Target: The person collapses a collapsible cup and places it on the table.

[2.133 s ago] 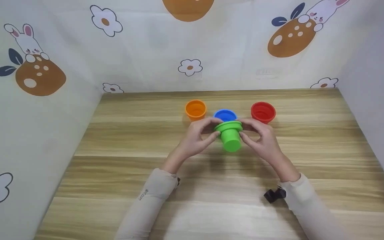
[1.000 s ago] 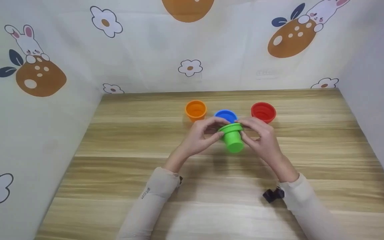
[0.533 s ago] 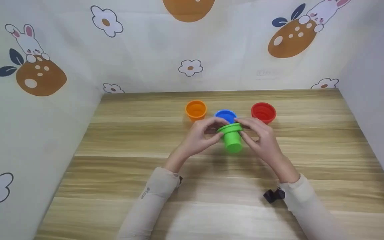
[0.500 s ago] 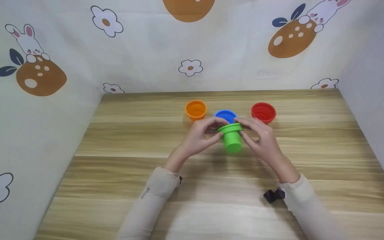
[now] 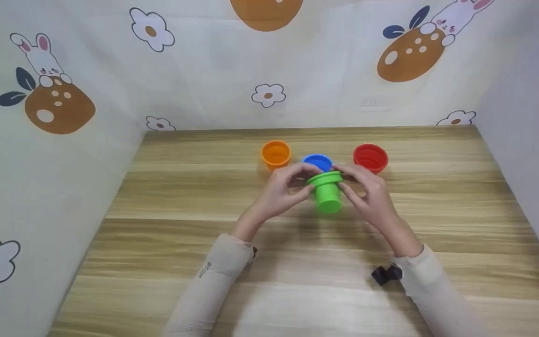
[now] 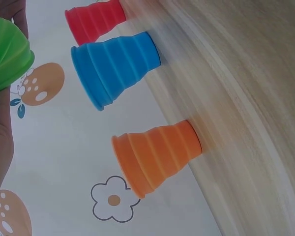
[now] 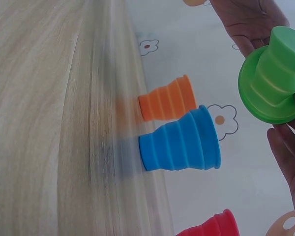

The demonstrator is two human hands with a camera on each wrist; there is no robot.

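Note:
A green collapsible cup [image 5: 328, 195] is held above the table, tilted so that its base faces me. My left hand [image 5: 279, 189] pinches its rim on the left side, thumb below and fingers above. On the opposite side, my right hand [image 5: 370, 194] grips the same rim between thumb and fingers. The right wrist view shows the green cup [image 7: 280, 73] with a wide flared rim and a narrower stepped body. Just behind it stands a blue cup [image 5: 317, 162], partly hidden by the hands and the green cup.
An orange cup [image 5: 276, 154] stands upright at the back left of the blue one, and a red cup [image 5: 370, 157] to its right. All rest on a wood-grain table [image 5: 166, 252]. A patterned white cloth [image 5: 208, 70] encloses the back and sides.
The green cup and both hands have shifted very slightly to the right. My left fingertips have moved a little further over the rim. The other cups stay put.

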